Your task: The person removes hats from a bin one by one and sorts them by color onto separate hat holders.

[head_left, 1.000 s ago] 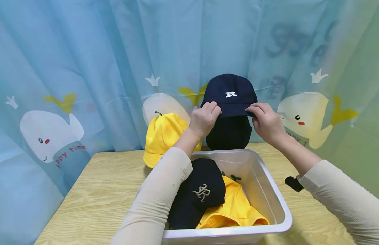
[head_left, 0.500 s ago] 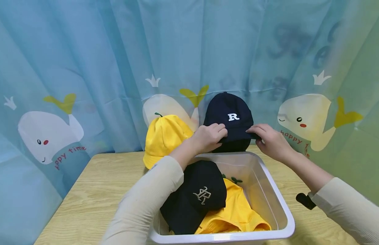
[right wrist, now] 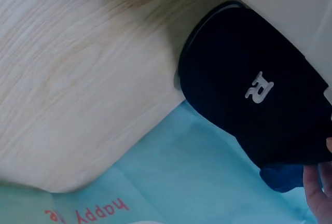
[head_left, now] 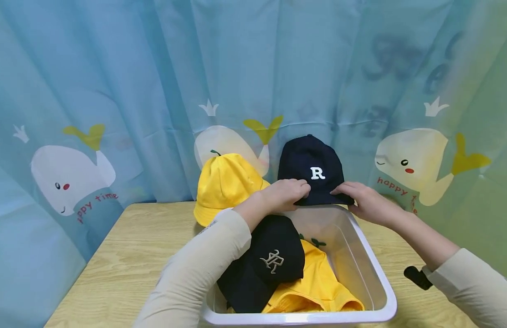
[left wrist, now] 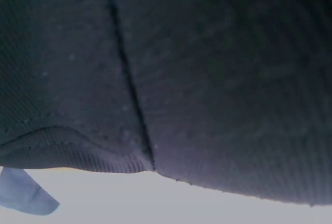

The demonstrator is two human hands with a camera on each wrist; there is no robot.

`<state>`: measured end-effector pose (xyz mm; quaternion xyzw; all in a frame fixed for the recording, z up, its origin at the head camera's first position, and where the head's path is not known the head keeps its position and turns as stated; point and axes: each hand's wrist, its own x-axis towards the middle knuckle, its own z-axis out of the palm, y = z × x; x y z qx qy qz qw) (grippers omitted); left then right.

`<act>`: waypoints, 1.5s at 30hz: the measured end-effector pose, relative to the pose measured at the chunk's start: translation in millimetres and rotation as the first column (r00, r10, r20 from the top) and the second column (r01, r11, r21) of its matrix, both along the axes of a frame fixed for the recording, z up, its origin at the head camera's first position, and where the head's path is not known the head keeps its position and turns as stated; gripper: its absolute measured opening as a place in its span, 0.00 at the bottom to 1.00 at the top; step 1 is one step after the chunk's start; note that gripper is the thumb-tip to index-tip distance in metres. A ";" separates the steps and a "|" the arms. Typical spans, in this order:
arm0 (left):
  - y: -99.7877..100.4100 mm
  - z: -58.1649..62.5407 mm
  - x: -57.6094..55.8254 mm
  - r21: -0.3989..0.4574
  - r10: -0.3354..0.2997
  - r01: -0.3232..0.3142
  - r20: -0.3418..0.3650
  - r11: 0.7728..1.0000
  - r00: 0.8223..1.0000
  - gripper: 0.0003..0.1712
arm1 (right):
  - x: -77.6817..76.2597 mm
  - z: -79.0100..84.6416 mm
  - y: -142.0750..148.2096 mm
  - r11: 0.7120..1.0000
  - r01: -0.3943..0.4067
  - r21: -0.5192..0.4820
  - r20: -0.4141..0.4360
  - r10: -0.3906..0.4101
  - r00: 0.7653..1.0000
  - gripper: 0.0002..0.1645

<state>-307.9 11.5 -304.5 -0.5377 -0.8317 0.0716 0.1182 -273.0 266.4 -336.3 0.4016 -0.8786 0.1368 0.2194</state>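
In the head view a navy baseball cap (head_left: 310, 159) with a white R stands behind the bin, close to the curtain. My left hand (head_left: 284, 195) grips the left side of its brim with curled fingers. The right hand (head_left: 366, 202) pinches the brim's right side, thumb underneath. The right wrist view shows the cap (right wrist: 244, 63) side-on, with fingertips (right wrist: 314, 187) at its edge and a blue patch (right wrist: 282, 176) just below. Dark ribbed cloth (left wrist: 207, 79) fills most of the left wrist view, so the left hand is hidden there.
A pale plastic bin (head_left: 374, 264) holds a black cap (head_left: 273, 255) with a tan monogram and yellow hats (head_left: 319, 278). Left of the navy cap stands a yellow hat (head_left: 226, 184) with a green stem. Behind the wooden table (head_left: 126, 255) hangs a blue whale-print curtain (head_left: 155, 91).
Both hands have lowered the navy cap toward the table behind the bin, tipping its brim down. The black shape visible beneath the brim earlier is now covered.
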 end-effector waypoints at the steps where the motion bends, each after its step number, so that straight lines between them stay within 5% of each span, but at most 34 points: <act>1: 0.8 0.2 0.1 -0.015 0.018 -0.018 0.010 1.000 1.000 0.13 | 0.7 -0.1 -0.5 1.000 0.001 0.009 0.013 -0.001 1.000 0.33; 9: 0.2 11.6 0.5 -0.091 0.101 -0.088 0.154 0.992 0.983 0.15 | 5.2 4.8 -1.6 0.998 0.018 0.056 0.087 -0.023 0.996 0.29; 16: -7.2 19.2 3.9 -0.079 0.090 -0.074 0.221 0.994 0.971 0.20 | 15.7 13.1 0.1 0.990 0.040 0.137 0.174 -0.064 0.983 0.28; 22: -18.4 26.0 6.1 -0.061 0.094 -0.082 0.246 0.995 0.965 0.20 | 38.0 17.8 -3.1 0.995 -0.026 0.101 0.069 0.019 0.997 0.28; 25: -25.4 28.9 7.4 -0.045 0.097 -0.087 0.314 0.995 0.945 0.21 | 51.8 19.1 -7.0 0.995 -0.072 0.070 0.007 0.072 0.997 0.29; 28: -32.7 31.8 10.1 -0.012 0.115 -0.123 0.447 0.992 0.887 0.23 | 66.8 20.8 -11.5 0.995 -0.089 0.053 0.000 0.090 0.996 0.28; 35: -47.2 35.9 19.5 0.030 0.141 -0.251 0.763 0.967 0.631 0.27 | 103.6 19.4 -19.0 0.993 -0.111 0.049 0.028 0.110 0.994 0.33; 38: -51.8 33.4 21.9 0.033 0.130 -0.278 0.828 0.960 0.546 0.30 | 117.7 14.2 -19.4 0.991 -0.123 0.055 0.030 0.122 0.992 0.37; 41: -55.7 29.1 24.1 0.009 0.150 -0.299 0.852 0.954 0.502 0.33 | 127.2 6.9 -19.1 0.988 -0.137 0.070 0.035 0.134 0.990 0.40; 45: -57.3 24.2 27.1 -0.055 0.205 -0.307 0.852 0.950 0.482 0.37 | 136.5 -3.4 -16.0 0.986 -0.148 0.081 0.027 0.147 0.989 0.43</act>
